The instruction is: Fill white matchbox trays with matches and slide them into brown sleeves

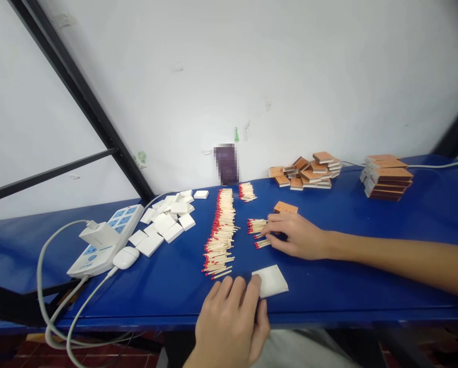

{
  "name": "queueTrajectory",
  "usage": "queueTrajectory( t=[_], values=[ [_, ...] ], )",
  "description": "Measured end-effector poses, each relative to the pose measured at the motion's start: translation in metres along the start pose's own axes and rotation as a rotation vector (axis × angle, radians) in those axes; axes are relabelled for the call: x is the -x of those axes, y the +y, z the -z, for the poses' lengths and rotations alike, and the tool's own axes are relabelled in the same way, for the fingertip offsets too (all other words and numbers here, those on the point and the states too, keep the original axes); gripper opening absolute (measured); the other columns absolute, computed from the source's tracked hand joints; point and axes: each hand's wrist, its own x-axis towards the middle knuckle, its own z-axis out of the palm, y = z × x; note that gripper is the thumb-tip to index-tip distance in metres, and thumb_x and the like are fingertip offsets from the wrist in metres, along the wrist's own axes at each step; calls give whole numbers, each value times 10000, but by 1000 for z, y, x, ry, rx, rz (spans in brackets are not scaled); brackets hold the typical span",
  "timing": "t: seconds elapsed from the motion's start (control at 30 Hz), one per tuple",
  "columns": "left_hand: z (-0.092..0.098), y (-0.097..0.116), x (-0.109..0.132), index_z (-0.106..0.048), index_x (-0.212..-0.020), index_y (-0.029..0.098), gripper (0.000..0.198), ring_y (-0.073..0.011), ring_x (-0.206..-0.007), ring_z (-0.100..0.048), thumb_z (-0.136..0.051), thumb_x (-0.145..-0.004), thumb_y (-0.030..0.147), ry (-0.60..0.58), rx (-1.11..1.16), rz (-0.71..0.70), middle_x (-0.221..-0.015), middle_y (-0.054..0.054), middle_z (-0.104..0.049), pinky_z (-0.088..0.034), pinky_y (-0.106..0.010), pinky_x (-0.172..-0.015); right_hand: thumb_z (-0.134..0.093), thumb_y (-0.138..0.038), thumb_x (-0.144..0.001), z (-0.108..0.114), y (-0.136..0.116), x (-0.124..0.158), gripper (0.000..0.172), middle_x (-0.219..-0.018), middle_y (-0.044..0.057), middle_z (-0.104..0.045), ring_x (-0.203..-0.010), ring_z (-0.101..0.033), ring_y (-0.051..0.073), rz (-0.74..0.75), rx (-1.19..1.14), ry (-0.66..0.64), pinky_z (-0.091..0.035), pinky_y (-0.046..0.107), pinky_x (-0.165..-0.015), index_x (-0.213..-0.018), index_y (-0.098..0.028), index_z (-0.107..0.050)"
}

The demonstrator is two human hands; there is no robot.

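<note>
Matchsticks [256, 226] lie between the blue surface's [320, 291] front and rear edges; right hand [295, 235] fingers curl at their ends, pinch unclear: keep heads aligned; left hand [231, 317], fingers side by side, touches the front-edge white matchbox tray [273, 281]

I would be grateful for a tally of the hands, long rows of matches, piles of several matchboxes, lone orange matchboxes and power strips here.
Hands: 2 (left hand, right hand)
Long row of matches: 1
Matchbox piles: 2 (loose heap, neat stack)
Lone orange matchbox: 1
Power strip: 1
Total: 7
</note>
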Motion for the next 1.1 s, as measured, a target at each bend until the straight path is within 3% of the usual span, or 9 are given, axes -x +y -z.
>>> queueTrajectory(
  t=[0.17, 0.37, 0.43, 0.53, 0.63, 0.9, 1.1],
  values=[
    [-1, 0, 0, -582, -1207, 135, 299, -245, -714, -538, -440, -959, 221, 4, 1, -3, -843, -67, -626, -431, -356, -631, -480, -202, -936, 0, 0, 0, 230, -784, 43, -602, -694, -536, 154, -3, 7, 22, -383, 292, -670, -907, -167, -706],
    [0, -2, 0, -583, -1204, 131, 297, -250, -713, -539, -446, -952, 211, 2, 4, -6, -845, -68, -627, -437, -363, -623, -472, -203, -937, -2, 1, 1, 247, -691, 28, -594, -638, -526, 146, 119, -36, 71, -385, 280, -651, -887, -170, -711],
    [1, -1, 1, -582, -1209, 131, 301, -252, -718, -543, -446, -953, 214, -4, 3, -10, -855, -71, -631, -440, -367, -627, -478, -209, -933, -2, 1, 2, 236, -711, 31, -613, -642, -534, 146, 82, -26, 98, -384, 282, -651, -907, -170, -710],
    [1, -1, 1, -585, -1200, 133, 295, -255, -729, -548, -445, -955, 217, -2, -2, -13, -864, -75, -635, -439, -368, -628, -482, -221, -936, -1, 1, 1, 235, -753, 39, -639, -657, -550, 150, 25, -13, 41, -378, 285, -641, -930, -170, -711],
    [0, -1, 1, -588, -1196, 135, 292, -252, -721, -543, -441, -958, 221, -1, -3, -11, -857, -73, -633, -438, -366, -628, -463, -239, -951, 0, 0, 0, 262, -764, 45, -642, -674, -558, 157, 40, -20, -17, -382, 292, -653, -934, -168, -715],
    [1, -1, 0, -589, -1198, 132, 297, -251, -720, -543, -438, -957, 218, -8, -1, -11, -857, -75, -632, -429, -364, -631, -464, -253, -958, 0, 2, 1, 271, -812, 52, -597, -728, -548, 166, 40, -29, -23, -389, 296, -687, -967, -171, -721],
    [1, -1, 0, -588, -1199, 135, 297, -246, -707, -536, -431, -959, 213, -18, 9, -7, -836, -66, -620, -424, -362, -633, -454, -276, -970, 3, -1, 1, 299, -860, 57, -603, -742, -546, 174, -27, 9, -32, -375, 307, -684, -1094, -182, -709]
  ],
)
